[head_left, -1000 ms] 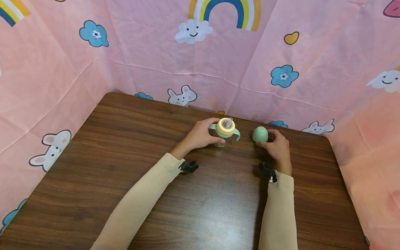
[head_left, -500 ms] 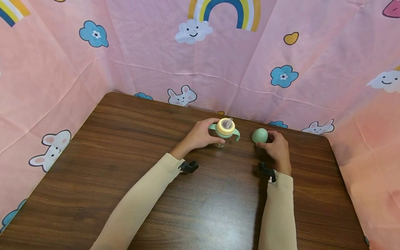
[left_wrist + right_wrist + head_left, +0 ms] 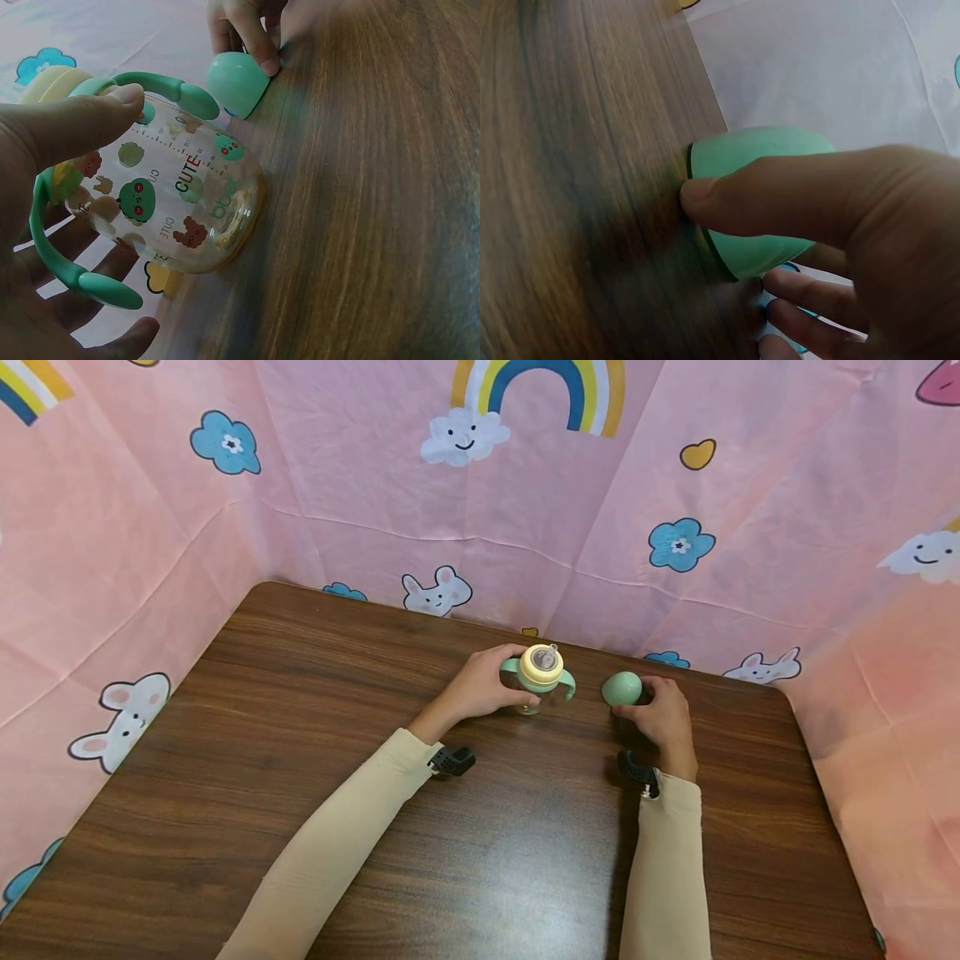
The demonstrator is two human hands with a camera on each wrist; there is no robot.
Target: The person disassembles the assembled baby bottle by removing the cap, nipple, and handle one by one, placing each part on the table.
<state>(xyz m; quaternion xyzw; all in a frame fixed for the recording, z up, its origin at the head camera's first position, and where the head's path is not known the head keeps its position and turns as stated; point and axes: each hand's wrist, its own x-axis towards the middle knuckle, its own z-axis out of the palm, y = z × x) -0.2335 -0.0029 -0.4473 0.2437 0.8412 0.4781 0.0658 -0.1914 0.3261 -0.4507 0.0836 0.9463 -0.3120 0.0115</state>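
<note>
Holding a bottle (image 3: 169, 199) printed "CUTE" is the left hand (image 3: 483, 683); the right hand (image 3: 663, 713) pinches a green dome (image 3: 621, 689).

Pink cloth (image 3: 360, 477) on three sides of a dark table (image 3: 300, 710)

The cloth hangs behind the table's far edge and along both sides, a long crease running across it. High in the middle arches a rainbow (image 3: 600, 402), with a smiling cloud (image 3: 465, 437) at its left foot. A blue flower (image 3: 225, 442) is printed off to the left, and a second one to the right, below a yellow heart (image 3: 697, 454). A white, round-eared animal (image 3: 437, 593) peeks over the far edge. The tabletop shows streaky brown wood grain and rounded far corners, with a pale sheen (image 3: 525, 860) towards the near side.
</note>
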